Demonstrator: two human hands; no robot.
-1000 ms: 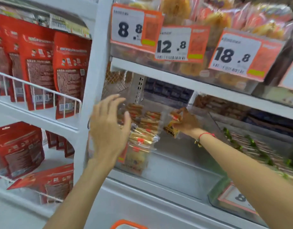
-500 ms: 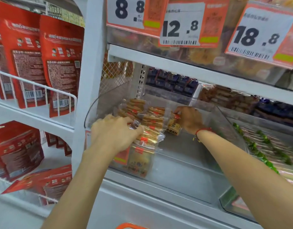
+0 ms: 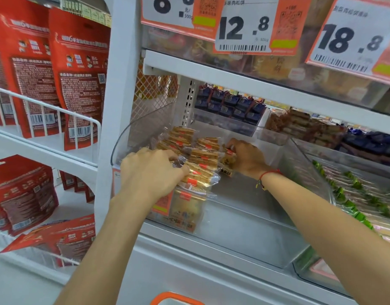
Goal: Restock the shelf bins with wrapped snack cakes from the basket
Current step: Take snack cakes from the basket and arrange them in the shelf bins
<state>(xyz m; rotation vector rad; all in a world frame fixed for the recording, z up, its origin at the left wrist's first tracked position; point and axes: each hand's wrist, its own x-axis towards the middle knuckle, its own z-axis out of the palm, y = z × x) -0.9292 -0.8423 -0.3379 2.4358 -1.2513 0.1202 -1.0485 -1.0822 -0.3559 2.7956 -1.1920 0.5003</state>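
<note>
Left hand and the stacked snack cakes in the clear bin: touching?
Touching. The head view shows the left hand with its fingers curled over the front of the snack cakes in the clear bin, no gap between them.

Above the right hand [image 3: 248, 158], three price cards hang along the upper shelf's front edge. The middle price card [image 3: 253, 25], white on orange, reads "12.8" over a barcode, with a QR code at its side. Further right of that hand, another price card [image 3: 352, 39] shows "18.8" above its own barcode. Above the left hand [image 3: 150, 171], a partly cut-off price card [image 3: 174, 9] shows an "8" and "500g". Left of that hand, red pouches [image 3: 79, 80] carry barcodes and dense Chinese print too small to read.
</note>
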